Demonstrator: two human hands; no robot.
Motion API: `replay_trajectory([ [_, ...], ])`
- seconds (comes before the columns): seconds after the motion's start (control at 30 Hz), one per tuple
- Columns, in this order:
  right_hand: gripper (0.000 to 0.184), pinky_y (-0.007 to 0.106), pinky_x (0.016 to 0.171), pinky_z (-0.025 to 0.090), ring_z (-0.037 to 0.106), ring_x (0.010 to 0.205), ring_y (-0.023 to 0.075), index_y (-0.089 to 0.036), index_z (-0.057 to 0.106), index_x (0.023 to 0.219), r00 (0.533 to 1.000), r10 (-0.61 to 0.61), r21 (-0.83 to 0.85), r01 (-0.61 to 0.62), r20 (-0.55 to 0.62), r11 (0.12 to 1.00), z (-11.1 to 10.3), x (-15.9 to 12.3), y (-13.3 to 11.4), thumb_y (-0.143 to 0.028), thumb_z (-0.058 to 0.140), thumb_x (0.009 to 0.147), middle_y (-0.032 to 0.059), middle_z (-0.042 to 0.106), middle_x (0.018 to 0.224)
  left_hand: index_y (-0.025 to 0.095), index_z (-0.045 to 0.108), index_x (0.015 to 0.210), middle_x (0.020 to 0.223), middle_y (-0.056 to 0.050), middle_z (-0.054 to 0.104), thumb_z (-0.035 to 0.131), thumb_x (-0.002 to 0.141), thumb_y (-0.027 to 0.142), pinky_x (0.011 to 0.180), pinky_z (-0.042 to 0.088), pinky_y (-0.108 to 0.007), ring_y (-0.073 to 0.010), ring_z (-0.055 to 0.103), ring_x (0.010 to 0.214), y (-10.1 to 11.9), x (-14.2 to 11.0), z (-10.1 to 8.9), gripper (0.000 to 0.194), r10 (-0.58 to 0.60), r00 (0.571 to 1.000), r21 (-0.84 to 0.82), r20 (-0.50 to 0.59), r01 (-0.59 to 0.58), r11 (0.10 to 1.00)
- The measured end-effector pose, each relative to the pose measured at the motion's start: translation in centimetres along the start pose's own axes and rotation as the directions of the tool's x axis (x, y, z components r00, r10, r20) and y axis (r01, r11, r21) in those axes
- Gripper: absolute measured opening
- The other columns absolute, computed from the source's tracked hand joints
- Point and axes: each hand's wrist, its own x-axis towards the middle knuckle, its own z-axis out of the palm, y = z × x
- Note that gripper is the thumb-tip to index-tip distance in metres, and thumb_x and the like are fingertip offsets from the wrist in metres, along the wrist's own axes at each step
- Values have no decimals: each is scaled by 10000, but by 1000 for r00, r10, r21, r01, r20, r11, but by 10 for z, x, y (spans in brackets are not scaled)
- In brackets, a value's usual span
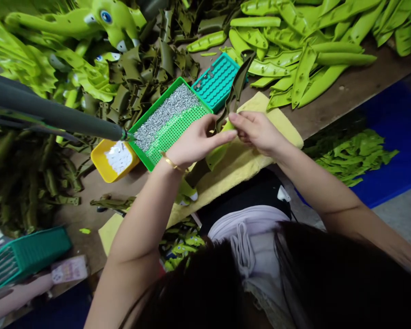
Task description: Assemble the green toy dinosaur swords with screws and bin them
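Above a yellow cloth [284, 121], both hands meet at a long plastic toy piece [216, 157] in lime green and dark olive. My left hand [198, 139], with a yellow band at the wrist, is closed round its middle, thumb along the top. The fingers of my right hand [255, 130] pinch its edge close to the left thumb; whether a small part is also between them I cannot tell. A dark olive strip [239, 80] of the piece extends away past the fingers. Beyond the left hand sits a green perforated tray [173, 137] of small silvery screws.
A teal ridged tray [217, 80] adjoins the screw tray. A yellow tub [102, 162] holds white bits. Lime green shells [304, 59] pile up at right, olive parts [150, 68] behind. A dark tubular tool [55, 109] juts in from the left. Green pieces [356, 155] lie on blue sheeting below.
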Motion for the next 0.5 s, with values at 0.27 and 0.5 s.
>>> replay_trajectory([
  [0.27,587,247,557,289,315,571,68,-205,346,550,964,-221,-181,194,-146,964,11,-9,4,-710,543,775,-51,297,563,181,544,727,677,3,466,781,657,583,570,372,-257,-153,511,695,4,1,11,472,43,999,-40,-7,-43,998],
  [0.5,544,247,519,276,352,524,63,-189,476,634,1000,28,-109,-29,-8,994,36,-29,21,-711,573,752,-59,390,550,177,628,854,682,-10,555,617,778,649,508,370,-254,-132,484,603,-24,-30,-17,479,-142,989,56,52,139,989],
])
